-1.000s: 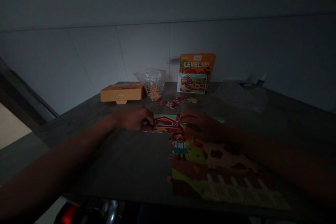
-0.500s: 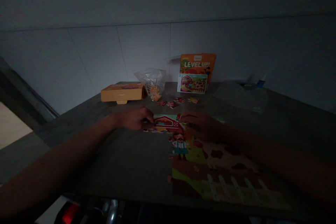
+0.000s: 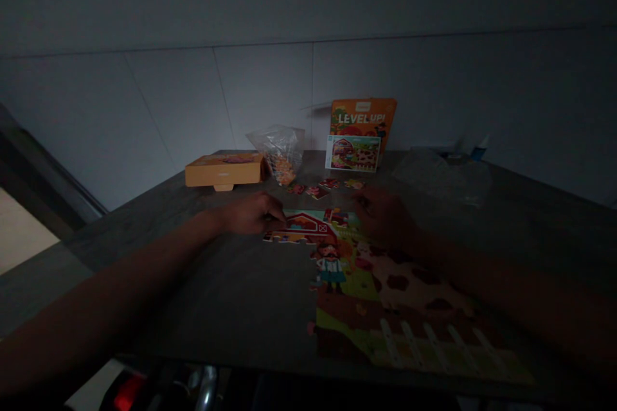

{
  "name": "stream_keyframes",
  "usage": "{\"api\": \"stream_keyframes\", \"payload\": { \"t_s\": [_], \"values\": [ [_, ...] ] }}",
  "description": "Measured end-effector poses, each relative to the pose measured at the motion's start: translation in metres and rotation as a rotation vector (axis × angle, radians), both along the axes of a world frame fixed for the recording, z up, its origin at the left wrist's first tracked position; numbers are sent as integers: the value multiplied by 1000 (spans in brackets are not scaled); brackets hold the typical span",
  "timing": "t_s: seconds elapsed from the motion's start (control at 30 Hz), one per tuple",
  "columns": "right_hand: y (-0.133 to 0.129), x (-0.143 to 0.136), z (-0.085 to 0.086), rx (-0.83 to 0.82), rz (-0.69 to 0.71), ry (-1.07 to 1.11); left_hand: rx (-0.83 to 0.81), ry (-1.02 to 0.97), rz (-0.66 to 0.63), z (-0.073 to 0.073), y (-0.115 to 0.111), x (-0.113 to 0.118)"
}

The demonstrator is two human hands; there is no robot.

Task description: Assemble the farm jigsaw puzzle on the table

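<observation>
A partly joined jigsaw puzzle point(image 3: 409, 282) lies on the table, showing a spotted cow, a farmer and a white fence. Its upper left arm is a red barn section point(image 3: 304, 225). My left hand point(image 3: 253, 213) is closed at the left end of that section, its fingertips on the pieces. Over the puzzle's upper edge, right of the barn, hovers my right hand point(image 3: 385, 215). Its fingers are bent with a gap between thumb and forefinger, and no piece shows in them. Dim light and some blur hide detail. Several loose puzzle pieces point(image 3: 317, 192) lie just beyond the hands.
Beyond my left hand are an orange box point(image 3: 224, 172) and a clear bag point(image 3: 282, 154) of pieces. A picture card point(image 3: 354, 154) leans on an upright orange "LEVEL UP!" box point(image 3: 364, 117). Crumpled clear plastic point(image 3: 443, 176) lies at the back right, before the wall.
My right hand has lifted off the puzzle and moved up and right, baring the pieces beside the barn. My left hand has shifted only slightly, its forefinger further onto the barn section.
</observation>
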State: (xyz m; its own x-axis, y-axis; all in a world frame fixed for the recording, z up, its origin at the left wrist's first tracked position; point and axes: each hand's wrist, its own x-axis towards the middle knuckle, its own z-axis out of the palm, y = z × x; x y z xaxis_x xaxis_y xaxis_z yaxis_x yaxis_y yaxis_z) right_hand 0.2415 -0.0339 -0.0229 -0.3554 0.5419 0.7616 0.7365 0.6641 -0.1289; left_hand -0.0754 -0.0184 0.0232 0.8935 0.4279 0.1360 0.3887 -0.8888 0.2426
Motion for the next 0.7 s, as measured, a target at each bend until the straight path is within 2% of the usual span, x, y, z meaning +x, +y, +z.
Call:
{"api": "stream_keyframes", "payload": {
  "t_s": [0.17,0.27,0.53,0.7],
  "values": [
    [3,2,1,-124,-132,38,6,1,6,0,1,0],
    [3,3,2,-159,-164,26,3,1,-5,0,1,0],
    [8,5,-3,-179,-153,1,5,14,-1,-2,3,-1],
    [9,4,-6,-173,-30,-14,-10,13,-13,-2,1,2]
  ]
}}
